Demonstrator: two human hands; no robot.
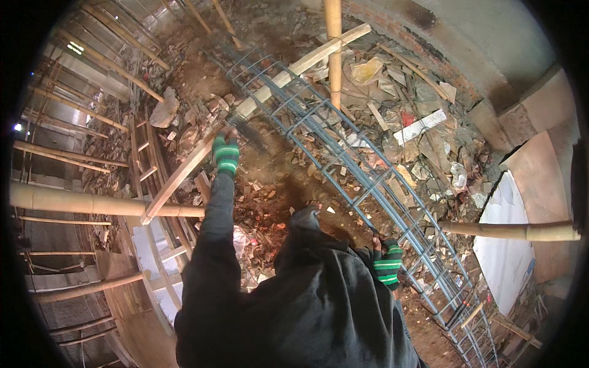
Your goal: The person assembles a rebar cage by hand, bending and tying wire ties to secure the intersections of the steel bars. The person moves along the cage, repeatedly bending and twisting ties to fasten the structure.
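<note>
My left hand (226, 153), in a green-striped fingerless glove, is closed on a bunch of thin dark wires (250, 134). The wires are blurred and hang beside a long wooden beam (184, 167). A long rebar cage (343, 156) runs from the upper middle to the lower right and crosses the beam. By the cage's near side is my right hand (386, 262), gloved the same way, its fingers closed. A small dark tip shows at those fingers; what they hold I cannot make out. My foot (307, 216) stands on the ground between the hands.
Rubble and broken tile (392, 165) cover the ground. An upright bamboo pole (334, 55) stands beyond the cage. Horizontal bamboo poles (92, 199) reach in from the left, and another pole (509, 231) from the right. A white sheet (503, 245) leans at the right.
</note>
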